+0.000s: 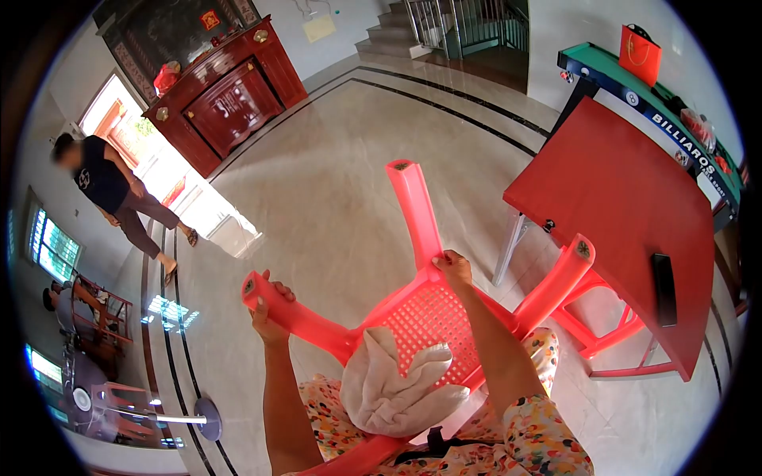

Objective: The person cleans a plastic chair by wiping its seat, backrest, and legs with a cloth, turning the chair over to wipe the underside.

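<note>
A red plastic chair lies tipped over across my lap, its legs pointing up and away from me. The lattice of its seat faces me. My left hand is wrapped round the left leg near its end. Around the base of the far leg, where it meets the seat, my right hand is closed. A crumpled whitish cloth rests on the chair between my forearms, touched by neither hand.
On the right stands a red table with a black oblong object, and a red plastic stool beneath. Behind it is a billiards table. A person is at the left, near the doorway; a fan stands lower left.
</note>
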Tool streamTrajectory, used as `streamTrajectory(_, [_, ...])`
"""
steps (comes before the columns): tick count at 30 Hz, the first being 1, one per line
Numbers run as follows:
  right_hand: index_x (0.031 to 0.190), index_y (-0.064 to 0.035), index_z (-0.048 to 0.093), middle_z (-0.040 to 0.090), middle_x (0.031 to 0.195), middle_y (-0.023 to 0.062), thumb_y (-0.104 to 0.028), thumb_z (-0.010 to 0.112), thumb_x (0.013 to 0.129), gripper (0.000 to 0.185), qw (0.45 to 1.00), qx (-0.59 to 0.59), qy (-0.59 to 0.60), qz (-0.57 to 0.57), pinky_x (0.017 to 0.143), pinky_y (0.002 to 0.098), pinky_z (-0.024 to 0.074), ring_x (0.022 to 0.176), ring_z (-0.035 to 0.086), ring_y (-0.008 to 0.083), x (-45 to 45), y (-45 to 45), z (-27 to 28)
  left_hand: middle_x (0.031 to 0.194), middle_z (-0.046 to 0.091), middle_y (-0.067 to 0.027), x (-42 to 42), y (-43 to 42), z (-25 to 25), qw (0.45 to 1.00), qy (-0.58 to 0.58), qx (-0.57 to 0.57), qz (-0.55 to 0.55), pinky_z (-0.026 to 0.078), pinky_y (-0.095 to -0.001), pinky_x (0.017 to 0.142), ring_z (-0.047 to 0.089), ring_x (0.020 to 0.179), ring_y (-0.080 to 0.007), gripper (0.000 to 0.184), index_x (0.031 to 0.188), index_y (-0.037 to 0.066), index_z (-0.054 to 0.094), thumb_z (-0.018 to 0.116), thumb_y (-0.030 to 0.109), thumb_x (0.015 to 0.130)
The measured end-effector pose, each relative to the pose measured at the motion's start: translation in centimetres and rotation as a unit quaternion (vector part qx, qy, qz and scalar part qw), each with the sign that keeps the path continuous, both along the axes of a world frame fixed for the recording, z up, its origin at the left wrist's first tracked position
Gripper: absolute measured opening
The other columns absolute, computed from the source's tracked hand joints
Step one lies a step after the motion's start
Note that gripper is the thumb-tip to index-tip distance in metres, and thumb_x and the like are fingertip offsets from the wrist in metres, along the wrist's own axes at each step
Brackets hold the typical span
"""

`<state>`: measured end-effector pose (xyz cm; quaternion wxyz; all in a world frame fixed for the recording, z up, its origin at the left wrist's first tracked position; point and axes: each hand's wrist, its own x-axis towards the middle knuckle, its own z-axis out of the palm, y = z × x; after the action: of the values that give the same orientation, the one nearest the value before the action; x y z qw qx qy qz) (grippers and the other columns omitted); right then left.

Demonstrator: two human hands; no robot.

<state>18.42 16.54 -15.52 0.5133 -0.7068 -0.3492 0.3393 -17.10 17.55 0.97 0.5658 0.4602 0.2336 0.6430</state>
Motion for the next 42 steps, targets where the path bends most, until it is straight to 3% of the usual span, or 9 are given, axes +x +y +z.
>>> streamTrajectory(3, [0.096,-0.0128,0.064,0.064,0.078,0.0029,-0.029,0.068,0.072,0.03,1.0,-0.019,-0.009,-0.006,0.071,0.0308,0.0448,0.074,0.059,0.0169,-0.3,0.0,0.4,0.083,0.055,-0.0109,0.0,-0.1,0.0,1.0,0.001,0.003,-0.001,0.043,-0.0335,0.066,0.053,0.071,-0.0217,0.061,0.123,-0.001,0.043,0.06,0.037,0.078])
streamTrajectory(5, [0.095,-0.0077,0.063,0.063,0.076,0.0042,-0.025,0.068,0.074,0.027,0.996,-0.03,-0.081,-0.031,0.067,0.029,0.0449,0.07,0.058,0.0134,-0.5,-0.3,0.7,0.083,0.056,-0.011,0.0,0.0,0.0,1.0,0.003,0.001,0.001,0.044,-0.0334,0.065,0.053,0.071,-0.0217,0.061,0.123,0.0,0.043,0.06,0.038,0.078])
streamTrajectory(12, [0.094,-0.0094,0.063,0.064,0.081,0.0038,-0.025,0.068,0.074,0.027,0.998,-0.041,-0.047,-0.023,0.07,0.0304,0.0447,0.074,0.058,0.0155,-0.5,-0.4,1.4,0.086,0.054,-0.0096,-0.5,0.1,-0.3,0.999,0.032,0.011,-0.014,0.043,-0.0337,0.068,0.052,0.074,-0.0213,0.062,0.125,0.002,0.041,0.056,0.041,0.079])
streamTrajectory(14, [0.098,-0.0145,0.063,0.064,0.083,0.0026,-0.035,0.067,0.072,0.033,0.997,-0.046,-0.054,-0.02,0.073,0.0325,0.0451,0.08,0.06,0.0196,-0.5,-0.4,1.2,0.086,0.054,-0.0094,-0.4,0.2,-0.3,0.999,0.034,0.011,-0.009,0.043,-0.0335,0.068,0.051,0.074,-0.0208,0.062,0.125,0.002,0.041,0.056,0.04,0.078])
streamTrajectory(30, [0.095,-0.0106,0.063,0.064,0.081,0.0029,-0.029,0.066,0.075,0.028,0.997,-0.044,-0.061,-0.027,0.07,0.0306,0.0446,0.075,0.059,0.0152,-0.5,-0.3,0.9,0.083,0.055,-0.0104,0.0,-0.1,0.1,1.0,0.012,0.012,-0.007,0.043,-0.0331,0.066,0.053,0.072,-0.0214,0.061,0.121,-0.002,0.043,0.06,0.037,0.077])
streamTrajectory(32, [0.097,-0.0151,0.063,0.065,0.087,0.0031,-0.034,0.065,0.074,0.031,0.996,-0.053,-0.064,-0.017,0.074,0.0331,0.0453,0.083,0.061,0.0197,-0.4,-0.4,0.9,0.083,0.055,-0.0106,-0.1,0.0,0.1,1.0,0.017,0.015,-0.003,0.043,-0.0328,0.066,0.053,0.072,-0.0214,0.061,0.121,-0.002,0.043,0.06,0.037,0.077])
streamTrajectory(36, [0.098,-0.0148,0.063,0.065,0.088,0.0032,-0.032,0.066,0.073,0.03,0.997,-0.064,-0.039,0.001,0.074,0.033,0.0457,0.083,0.061,0.0197,-0.3,-0.3,1.9,0.084,0.055,-0.0107,0.0,-0.1,0.1,1.0,0.015,0.016,-0.003,0.043,-0.0328,0.066,0.053,0.072,-0.0213,0.061,0.121,-0.002,0.043,0.06,0.037,0.077])
streamTrajectory(42, [0.1,-0.0129,0.062,0.065,0.089,0.0042,-0.028,0.068,0.071,0.033,0.997,-0.049,-0.065,0.007,0.074,0.0329,0.0459,0.084,0.061,0.0201,0.7,0.7,-2.0,0.086,0.053,-0.0101,-0.1,-0.2,0.2,1.0,0.031,0.004,0.001,0.043,-0.0339,0.068,0.052,0.075,-0.0213,0.065,0.124,-0.002,0.039,0.058,0.04,0.078])
